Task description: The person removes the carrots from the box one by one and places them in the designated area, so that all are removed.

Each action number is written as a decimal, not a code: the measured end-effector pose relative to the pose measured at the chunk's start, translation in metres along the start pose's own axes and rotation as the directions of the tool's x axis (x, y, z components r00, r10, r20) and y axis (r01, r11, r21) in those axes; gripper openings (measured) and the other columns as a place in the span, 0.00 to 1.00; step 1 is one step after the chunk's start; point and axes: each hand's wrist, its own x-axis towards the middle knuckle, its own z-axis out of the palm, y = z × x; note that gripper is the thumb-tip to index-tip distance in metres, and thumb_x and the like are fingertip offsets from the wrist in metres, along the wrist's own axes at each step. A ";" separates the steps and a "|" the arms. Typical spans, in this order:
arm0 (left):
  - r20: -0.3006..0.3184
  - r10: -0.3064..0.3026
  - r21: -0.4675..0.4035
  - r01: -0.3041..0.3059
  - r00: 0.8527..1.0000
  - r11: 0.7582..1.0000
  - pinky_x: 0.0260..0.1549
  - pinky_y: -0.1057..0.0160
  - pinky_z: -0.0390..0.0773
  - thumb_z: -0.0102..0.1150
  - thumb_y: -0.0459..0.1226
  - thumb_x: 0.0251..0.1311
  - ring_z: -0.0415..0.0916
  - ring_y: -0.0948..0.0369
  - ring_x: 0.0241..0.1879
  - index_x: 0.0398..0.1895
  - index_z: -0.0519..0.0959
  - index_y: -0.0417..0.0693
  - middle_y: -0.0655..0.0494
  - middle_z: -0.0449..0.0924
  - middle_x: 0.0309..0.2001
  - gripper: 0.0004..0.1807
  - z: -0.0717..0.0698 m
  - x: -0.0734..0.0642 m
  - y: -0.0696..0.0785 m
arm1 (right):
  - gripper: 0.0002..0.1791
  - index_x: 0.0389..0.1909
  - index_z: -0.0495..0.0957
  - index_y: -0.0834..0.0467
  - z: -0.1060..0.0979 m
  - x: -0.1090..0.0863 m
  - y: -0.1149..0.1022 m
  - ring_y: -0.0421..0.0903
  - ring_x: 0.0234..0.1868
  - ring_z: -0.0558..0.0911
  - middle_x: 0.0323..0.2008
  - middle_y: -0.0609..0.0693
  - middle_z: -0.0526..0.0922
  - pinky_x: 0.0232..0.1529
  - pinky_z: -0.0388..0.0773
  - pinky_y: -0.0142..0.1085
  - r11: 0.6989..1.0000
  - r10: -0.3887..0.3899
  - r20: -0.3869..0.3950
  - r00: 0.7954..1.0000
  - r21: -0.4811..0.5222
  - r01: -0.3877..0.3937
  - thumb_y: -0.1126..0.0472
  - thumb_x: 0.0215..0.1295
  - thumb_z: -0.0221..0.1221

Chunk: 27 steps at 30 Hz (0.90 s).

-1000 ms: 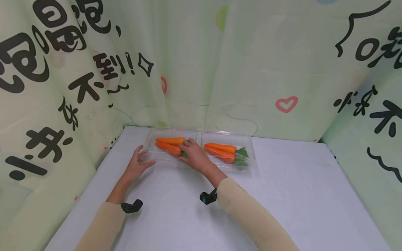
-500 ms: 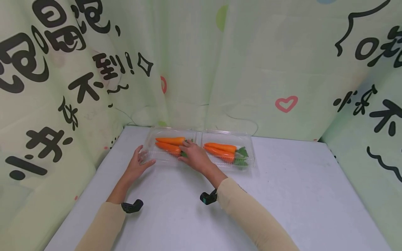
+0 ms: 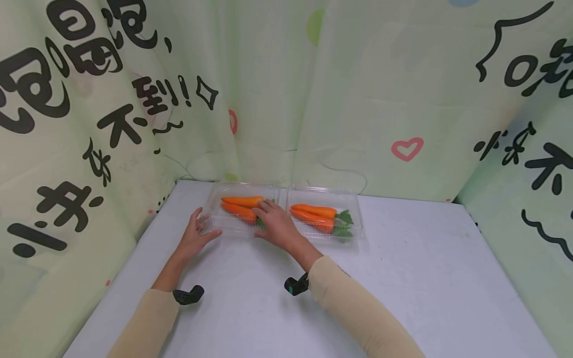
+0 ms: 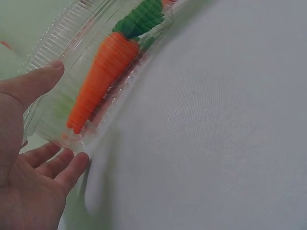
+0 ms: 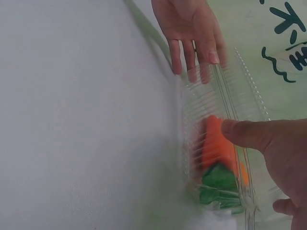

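Two clear plastic boxes lie side by side at the back of the table. In the left box (image 3: 214, 198) are two orange carrots (image 3: 237, 211) with green tops. My left hand (image 3: 197, 236) spreads around that box's left end, fingertips right at its wall; in the left wrist view the thumb (image 4: 45, 79) lies over its ribbed rim. My right hand (image 3: 277, 226) reaches over the same box's right end, covering part of the green tops. The right wrist view shows its thumb (image 5: 244, 134) stretched across the clear plastic above a carrot (image 5: 216, 143).
The right box (image 3: 356, 236) holds two more carrots (image 3: 315, 219) with green leaves (image 3: 343, 223), close beside my right hand. A pale curtain (image 3: 349, 99) with black lettering stands right behind the boxes and along both sides of the white table (image 3: 403, 278).
My right hand has shifted slightly, its thumb lower toward the front of the left box. The left hand and both boxes look nearly still.
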 end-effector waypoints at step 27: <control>-0.082 -0.069 -0.264 0.045 0.994 0.963 0.69 0.48 0.65 0.57 0.38 0.65 0.56 0.47 0.71 0.76 0.39 0.54 0.44 0.52 0.75 0.45 0.014 0.000 0.007 | 0.23 0.54 0.81 0.53 -0.001 -0.002 -0.001 0.47 0.53 0.81 0.54 0.48 0.83 0.53 0.82 0.39 0.992 -0.126 -0.147 0.981 -0.013 0.125 0.51 0.58 0.68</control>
